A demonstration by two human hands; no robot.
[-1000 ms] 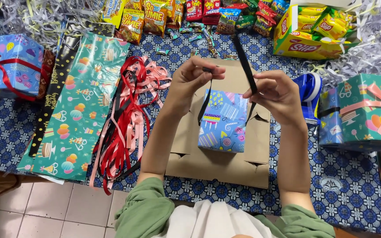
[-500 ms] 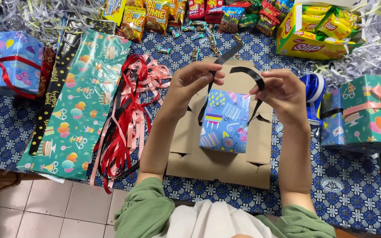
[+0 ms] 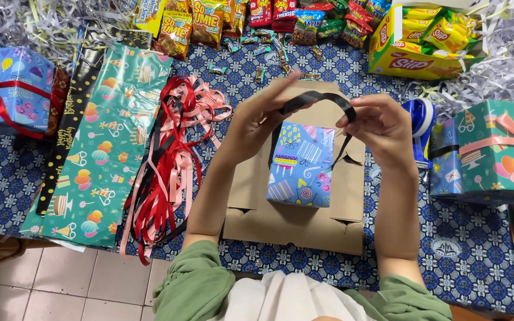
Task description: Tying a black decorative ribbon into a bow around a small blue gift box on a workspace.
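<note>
A heap of red, pink and black ribbons [image 3: 165,160] is seen left of the cardboard sheet [image 3: 295,223], snack packets [image 3: 209,24] beyond it. On the sheet a blue wrapped box [image 3: 300,166] lies, long axis pointing away. Above it a black ribbon [image 3: 322,102] is arched crosswise, pinched by closed left hand [image 3: 257,122] and right hand [image 3: 382,128].

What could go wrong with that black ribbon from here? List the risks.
1. The black ribbon is only pinched between the left hand and right hand; it might slip loose before it is tied.
2. The blue wrapped box sits free on the flat cardboard, so pulling could tip or shift it.
3. The pile of loose ribbons lies close by and could snag.
</note>
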